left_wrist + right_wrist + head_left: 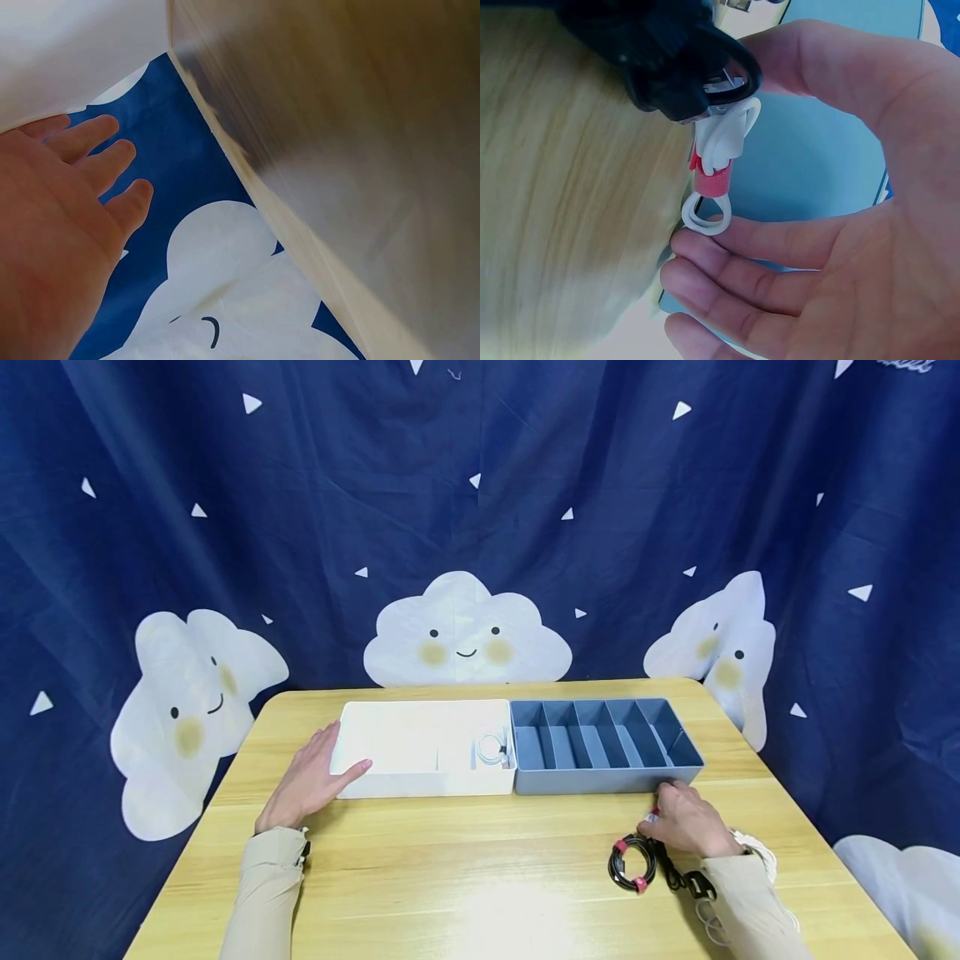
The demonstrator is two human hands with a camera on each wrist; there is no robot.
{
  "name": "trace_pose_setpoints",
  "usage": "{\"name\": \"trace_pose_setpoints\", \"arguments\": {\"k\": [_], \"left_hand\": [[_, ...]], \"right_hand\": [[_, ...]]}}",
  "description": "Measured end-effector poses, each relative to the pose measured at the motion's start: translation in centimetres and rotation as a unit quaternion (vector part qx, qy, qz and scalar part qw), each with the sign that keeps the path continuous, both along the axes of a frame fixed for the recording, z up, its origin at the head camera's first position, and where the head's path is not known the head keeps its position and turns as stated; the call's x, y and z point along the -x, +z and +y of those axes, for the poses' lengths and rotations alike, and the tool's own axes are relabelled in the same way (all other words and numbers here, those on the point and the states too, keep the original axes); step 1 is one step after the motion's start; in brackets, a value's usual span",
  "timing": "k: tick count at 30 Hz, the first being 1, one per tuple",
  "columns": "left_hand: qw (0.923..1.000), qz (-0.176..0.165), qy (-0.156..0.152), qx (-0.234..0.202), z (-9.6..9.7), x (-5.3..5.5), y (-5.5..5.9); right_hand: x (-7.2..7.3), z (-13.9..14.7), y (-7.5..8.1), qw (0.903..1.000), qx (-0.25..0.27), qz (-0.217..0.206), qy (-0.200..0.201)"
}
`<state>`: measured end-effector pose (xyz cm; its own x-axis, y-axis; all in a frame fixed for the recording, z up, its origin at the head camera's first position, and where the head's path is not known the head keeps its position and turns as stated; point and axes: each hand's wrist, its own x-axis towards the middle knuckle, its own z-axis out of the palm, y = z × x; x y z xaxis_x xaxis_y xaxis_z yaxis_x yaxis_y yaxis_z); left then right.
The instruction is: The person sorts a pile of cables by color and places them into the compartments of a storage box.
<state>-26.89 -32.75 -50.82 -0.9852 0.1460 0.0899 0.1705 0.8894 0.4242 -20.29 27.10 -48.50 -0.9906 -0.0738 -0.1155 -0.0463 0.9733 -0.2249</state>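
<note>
Down at the near side, a beige left sleeve [264,893] and a beige right sleeve [753,906] reached over the pale wooden tabletop [450,852]. Thin white cable loops [708,922] lay beside the right sleeve, with a white cord [763,853] showing past its cuff. Just left of that forearm were a black cable with a plug [701,885] and, next to it, a coiled black cable [616,862] bound with 2 red ties.

A little farther, the right hand [684,818] was bent around a folded white cable [724,139], its fingertips touching the lower loop; black cable hid the thumb's tip in the wrist view. That white cable, wrapped by a red tie [712,181], was low by the tabletop, in front of the blue-gray organizer [600,782] near its right front corner. The organizer had 5 compartments.

Touching its left side stood a white storage box [427,786], with a coiled white cable [491,762] at its right end. The left hand [303,785] lay along the box's left end, fingers extended, thumb spread over the front corner, gripping nothing.

Behind everything hung a navy curtain [420,518] printed with smiling clouds [465,627] and small white triangles.
</note>
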Motion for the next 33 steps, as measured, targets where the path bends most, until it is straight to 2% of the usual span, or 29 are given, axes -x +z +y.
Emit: {"name": "trace_pose_setpoints", "arguments": {"k": [6, 33], "left_hand": [[1.0000, 0.001, -0.002, -0.001, 0.1, 0.0, 0.1], [0.9999, 0.010, -0.005, 0.000, 0.1, 0.0, 0.2]], "right_hand": [[-0.2, 0.0, 0.3, 1.0000, -0.002, -0.004, 0.000], [-0.9, -0.3, 1.5, 0.9992, 0.010, 0.032, 0.023]]}}
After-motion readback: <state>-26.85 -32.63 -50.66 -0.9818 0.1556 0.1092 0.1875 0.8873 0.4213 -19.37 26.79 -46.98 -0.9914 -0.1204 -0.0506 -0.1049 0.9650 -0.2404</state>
